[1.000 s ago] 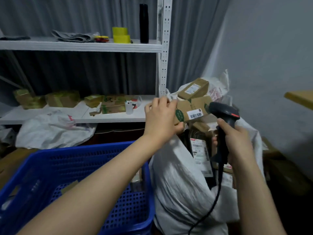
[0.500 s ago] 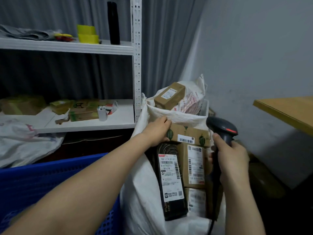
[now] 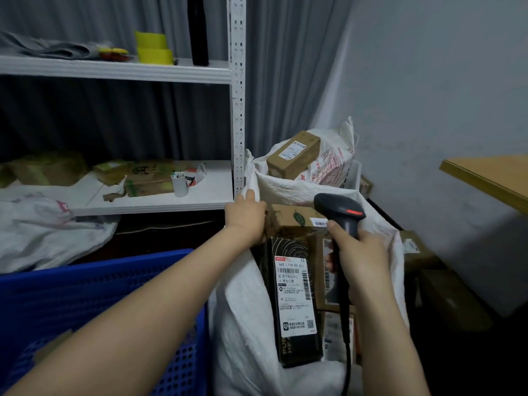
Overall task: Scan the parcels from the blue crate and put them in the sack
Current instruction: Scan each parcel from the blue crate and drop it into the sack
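Though unclear, left hand (image 3: 245, 215) on sack rim (image 3: 297, 185)

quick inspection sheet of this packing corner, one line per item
surface: white lower shelf holds cardboard boxes and a white cup
job's things: blue crate beside open white sack; black parcel and cardboard parcel inside it
clutter: yellow tape rolls, black bottle on upper shelf
hands: left hand at sack rim, fingers mostly hidden; right hand grips scanner
cables: scanner cable hangs down over sack
surroundings: grey curtain, wooden tabletop, second sack behind
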